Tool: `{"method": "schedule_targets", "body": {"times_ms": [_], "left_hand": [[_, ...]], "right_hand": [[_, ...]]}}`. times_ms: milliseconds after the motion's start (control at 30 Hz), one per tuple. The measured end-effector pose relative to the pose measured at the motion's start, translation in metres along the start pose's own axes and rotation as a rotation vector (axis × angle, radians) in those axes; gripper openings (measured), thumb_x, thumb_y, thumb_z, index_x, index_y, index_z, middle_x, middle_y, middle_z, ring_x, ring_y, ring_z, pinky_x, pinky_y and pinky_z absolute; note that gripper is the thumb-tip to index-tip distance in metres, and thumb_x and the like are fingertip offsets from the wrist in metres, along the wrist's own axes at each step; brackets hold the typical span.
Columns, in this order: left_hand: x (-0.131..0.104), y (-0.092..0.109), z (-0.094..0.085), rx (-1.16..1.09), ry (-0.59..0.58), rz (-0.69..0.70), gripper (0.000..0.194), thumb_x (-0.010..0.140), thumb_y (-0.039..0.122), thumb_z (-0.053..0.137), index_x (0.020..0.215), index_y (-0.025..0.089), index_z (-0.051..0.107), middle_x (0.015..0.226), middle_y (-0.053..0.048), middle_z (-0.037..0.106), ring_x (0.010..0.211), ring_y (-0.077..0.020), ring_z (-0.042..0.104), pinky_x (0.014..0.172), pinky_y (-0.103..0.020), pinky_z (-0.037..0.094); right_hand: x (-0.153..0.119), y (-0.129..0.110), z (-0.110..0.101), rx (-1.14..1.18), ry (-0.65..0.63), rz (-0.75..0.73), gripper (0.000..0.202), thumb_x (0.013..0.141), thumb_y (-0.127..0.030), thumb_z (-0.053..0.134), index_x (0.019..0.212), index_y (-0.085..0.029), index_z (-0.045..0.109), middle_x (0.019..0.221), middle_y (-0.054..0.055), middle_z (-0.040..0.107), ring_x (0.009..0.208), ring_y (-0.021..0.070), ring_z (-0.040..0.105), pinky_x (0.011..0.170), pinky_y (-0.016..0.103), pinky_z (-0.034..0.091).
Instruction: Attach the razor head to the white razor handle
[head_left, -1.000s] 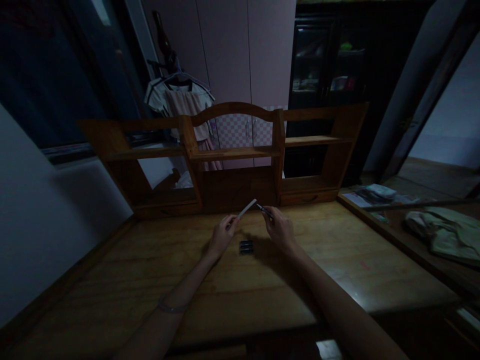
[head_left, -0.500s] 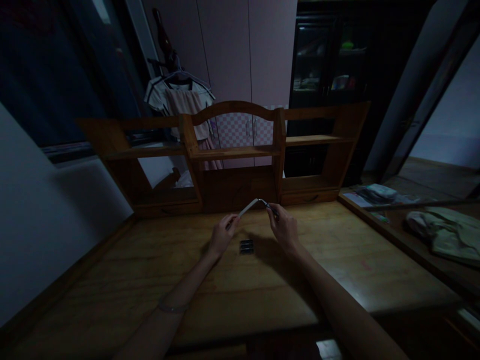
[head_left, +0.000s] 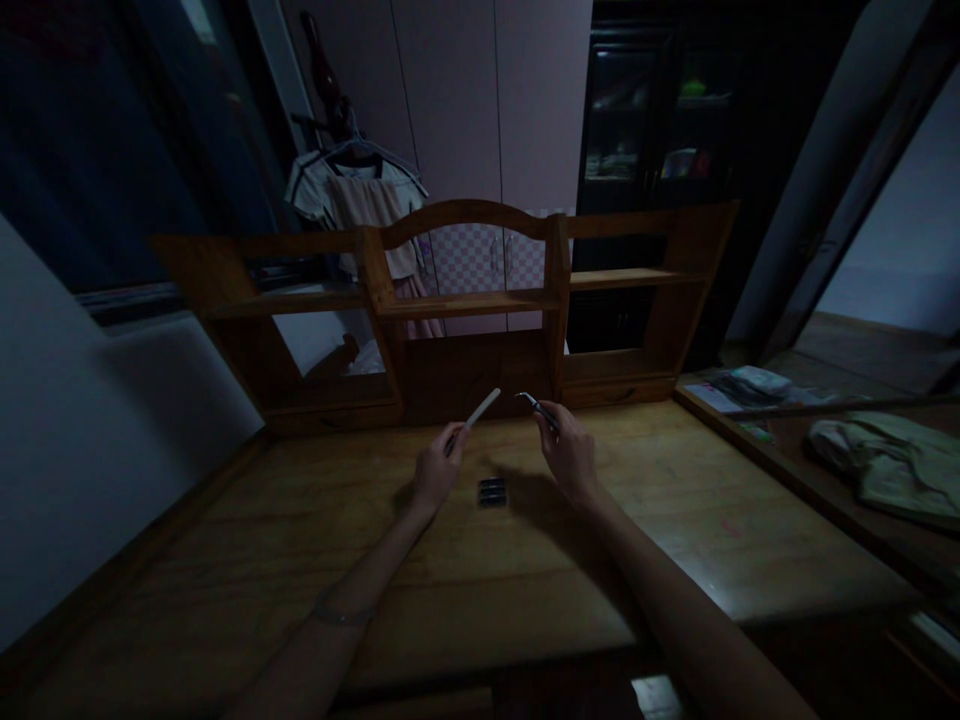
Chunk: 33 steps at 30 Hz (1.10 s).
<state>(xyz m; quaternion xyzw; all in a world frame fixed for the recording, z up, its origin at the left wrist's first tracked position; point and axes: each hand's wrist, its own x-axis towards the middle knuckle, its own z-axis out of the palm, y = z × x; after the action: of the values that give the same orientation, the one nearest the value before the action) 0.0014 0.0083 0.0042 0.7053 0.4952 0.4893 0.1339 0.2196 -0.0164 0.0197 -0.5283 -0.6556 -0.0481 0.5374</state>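
My left hand (head_left: 436, 472) is closed round the dark lower end of a slim pale stick (head_left: 484, 404), which slants up to the right. In my right hand (head_left: 568, 452) is a thin dark tool (head_left: 541, 408) with a bent, shiny tip pointing left. Its exact kind is too small to make out. A small gap separates the stick's upper end from that tip. Below and between my hands, three short dark bars (head_left: 493, 492) lie side by side on the wooden desk (head_left: 360, 560); they look like small batteries.
A wooden shelf unit (head_left: 469, 305) stands along the desk's back edge. Clothes (head_left: 367, 195) hang behind it at the left. On a lower surface at the right lie a pale green cloth (head_left: 892, 460) and some papers (head_left: 712, 395). The room is dim.
My left hand has shifted slightly left and down with the pale stick, so its end has come apart from the bent tip. My right hand has barely moved.
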Motion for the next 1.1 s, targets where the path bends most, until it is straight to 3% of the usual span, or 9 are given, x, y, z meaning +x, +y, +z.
{"method": "schedule_targets", "body": {"times_ms": [267, 567, 800, 1000, 1100], "left_hand": [[-0.004, 0.005, 0.002, -0.057, -0.06, 0.07, 0.032, 0.09, 0.041, 0.044, 0.102, 0.019, 0.065, 0.09, -0.003, 0.068, 0.08, -0.0162, 0.062, 0.071, -0.021, 0.043], [0.002, -0.004, -0.002, -0.056, 0.046, -0.005, 0.035, 0.089, 0.043, 0.044, 0.102, 0.018, 0.065, 0.091, -0.004, 0.069, 0.081, -0.0169, 0.062, 0.071, -0.022, 0.044], [-0.006, 0.011, 0.002, -0.101, -0.095, 0.082, 0.033, 0.089, 0.041, 0.044, 0.106, 0.02, 0.063, 0.09, -0.002, 0.067, 0.078, -0.0155, 0.06, 0.071, -0.021, 0.043], [0.002, -0.003, 0.0, -0.077, 0.001, -0.019, 0.035, 0.088, 0.044, 0.045, 0.102, 0.017, 0.064, 0.084, -0.003, 0.066, 0.073, -0.0153, 0.059, 0.065, -0.021, 0.042], [0.001, 0.0, -0.002, -0.096, 0.017, -0.028, 0.036, 0.089, 0.044, 0.043, 0.103, 0.018, 0.063, 0.088, -0.003, 0.066, 0.078, -0.0161, 0.06, 0.068, -0.022, 0.043]], "right_hand": [[-0.002, 0.0, 0.006, 0.007, -0.063, -0.077, 0.032, 0.095, -0.032, 0.039, 0.121, -0.019, 0.053, 0.107, 0.01, 0.063, 0.095, 0.0208, 0.061, 0.08, 0.031, 0.047], [-0.002, -0.005, 0.001, 0.024, -0.054, -0.057, 0.028, 0.096, -0.03, 0.037, 0.117, -0.019, 0.052, 0.104, 0.01, 0.062, 0.092, 0.0206, 0.06, 0.078, 0.03, 0.046], [-0.004, -0.005, 0.004, 0.043, -0.123, -0.037, 0.025, 0.096, -0.03, 0.035, 0.114, -0.019, 0.048, 0.1, 0.009, 0.063, 0.085, 0.0213, 0.062, 0.069, 0.029, 0.044], [-0.006, -0.006, 0.003, 0.049, -0.14, 0.005, 0.024, 0.096, -0.032, 0.035, 0.114, -0.02, 0.045, 0.096, 0.007, 0.064, 0.081, 0.0212, 0.062, 0.065, 0.027, 0.042], [-0.006, -0.006, 0.004, 0.031, -0.168, 0.015, 0.024, 0.096, -0.032, 0.034, 0.113, -0.02, 0.045, 0.093, 0.007, 0.064, 0.077, 0.0205, 0.062, 0.062, 0.027, 0.04]]}}
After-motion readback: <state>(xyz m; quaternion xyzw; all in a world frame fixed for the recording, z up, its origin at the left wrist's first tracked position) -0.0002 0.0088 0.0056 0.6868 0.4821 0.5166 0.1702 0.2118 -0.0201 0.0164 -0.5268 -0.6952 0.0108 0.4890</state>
